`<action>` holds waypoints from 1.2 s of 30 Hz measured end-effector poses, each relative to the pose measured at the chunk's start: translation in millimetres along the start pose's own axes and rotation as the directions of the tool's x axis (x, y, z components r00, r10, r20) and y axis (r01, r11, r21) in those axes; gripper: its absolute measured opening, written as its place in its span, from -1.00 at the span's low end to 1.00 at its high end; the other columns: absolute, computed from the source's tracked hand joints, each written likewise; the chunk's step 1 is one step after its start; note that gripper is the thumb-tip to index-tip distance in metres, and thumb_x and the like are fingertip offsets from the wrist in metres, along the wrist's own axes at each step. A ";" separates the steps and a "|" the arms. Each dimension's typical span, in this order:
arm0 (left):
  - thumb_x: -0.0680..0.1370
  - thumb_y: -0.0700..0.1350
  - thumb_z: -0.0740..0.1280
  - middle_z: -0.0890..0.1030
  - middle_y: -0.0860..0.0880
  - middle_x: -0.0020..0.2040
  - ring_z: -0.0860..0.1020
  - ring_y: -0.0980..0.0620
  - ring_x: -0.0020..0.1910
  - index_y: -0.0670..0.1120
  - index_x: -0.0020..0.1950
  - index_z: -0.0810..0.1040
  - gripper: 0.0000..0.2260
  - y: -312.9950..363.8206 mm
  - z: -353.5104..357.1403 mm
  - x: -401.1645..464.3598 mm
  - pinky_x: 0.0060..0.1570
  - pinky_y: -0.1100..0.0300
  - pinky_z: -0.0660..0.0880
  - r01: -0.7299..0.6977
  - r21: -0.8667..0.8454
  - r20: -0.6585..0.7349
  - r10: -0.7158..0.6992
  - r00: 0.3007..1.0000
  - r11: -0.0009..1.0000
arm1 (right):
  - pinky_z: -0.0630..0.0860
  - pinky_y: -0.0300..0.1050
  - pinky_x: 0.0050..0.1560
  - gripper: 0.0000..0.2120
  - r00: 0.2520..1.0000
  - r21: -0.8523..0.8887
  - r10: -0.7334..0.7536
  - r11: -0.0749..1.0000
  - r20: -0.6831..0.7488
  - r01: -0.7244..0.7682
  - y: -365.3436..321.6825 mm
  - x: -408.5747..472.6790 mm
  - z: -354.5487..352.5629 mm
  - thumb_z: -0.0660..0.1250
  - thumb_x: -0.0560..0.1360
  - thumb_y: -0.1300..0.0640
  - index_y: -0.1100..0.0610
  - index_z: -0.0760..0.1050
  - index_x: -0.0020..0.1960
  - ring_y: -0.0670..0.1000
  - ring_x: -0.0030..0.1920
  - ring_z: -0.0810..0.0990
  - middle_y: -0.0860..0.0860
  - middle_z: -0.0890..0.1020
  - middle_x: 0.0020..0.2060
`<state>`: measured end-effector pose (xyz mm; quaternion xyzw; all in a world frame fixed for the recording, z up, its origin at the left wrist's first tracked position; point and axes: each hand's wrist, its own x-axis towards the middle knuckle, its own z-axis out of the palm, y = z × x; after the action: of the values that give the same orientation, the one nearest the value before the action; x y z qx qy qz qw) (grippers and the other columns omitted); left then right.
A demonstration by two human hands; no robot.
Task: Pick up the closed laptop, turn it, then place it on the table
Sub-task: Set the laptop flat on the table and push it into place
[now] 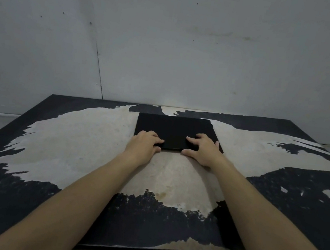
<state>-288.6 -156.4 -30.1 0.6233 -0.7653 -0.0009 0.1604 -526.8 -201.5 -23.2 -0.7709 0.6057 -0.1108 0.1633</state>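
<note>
A closed black laptop point(175, 127) lies flat at the far middle of the worn table point(74, 145), close to the wall. My left hand point(145, 143) holds its near left corner, fingers curled on the lid and thumb at the front edge. At the near right corner my right hand point(203, 149) grips likewise, fingers spread on top and thumb below the front edge. The laptop's near edge is partly hidden by both hands.
The table top is black with large patches worn to pale beige. A grey wall point(192, 53) rises right behind the table's far edge. The table's near edge point(140, 248) runs just under my forearms.
</note>
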 end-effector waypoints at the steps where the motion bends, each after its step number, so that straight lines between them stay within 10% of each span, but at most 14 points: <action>1: 0.66 0.02 0.30 0.52 0.03 0.41 0.45 -0.07 0.34 0.05 0.45 0.54 -0.65 -0.9 0.4 5.4 0.28 0.03 0.44 0.003 -0.001 0.006 -0.003 1.000 1.000 | -0.15 0.35 0.58 -0.32 1.000 -0.007 0.001 1.000 0.001 -0.001 0.1 4.5 -0.8 0.37 0.54 -0.29 -0.14 0.34 0.60 0.15 0.63 0.15 0.06 0.23 0.63; 36: 0.66 -0.06 0.30 0.51 -0.04 0.39 0.50 -0.12 0.32 -0.04 0.45 0.51 -0.65 -21.3 17.4 102.6 0.24 -0.01 0.49 0.103 -0.036 0.075 -0.100 0.992 0.994 | -0.07 0.31 0.59 -0.34 0.998 -0.179 0.031 0.984 0.046 -0.022 -2.7 99.2 -6.4 0.21 0.66 -0.24 -0.07 0.13 0.68 0.17 0.67 0.01 0.13 0.11 0.68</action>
<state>-290.2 -262.5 -25.8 0.6577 -0.7378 -0.0467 0.1444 -502.7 -298.0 -18.9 -0.7767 0.6193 -0.0351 0.1097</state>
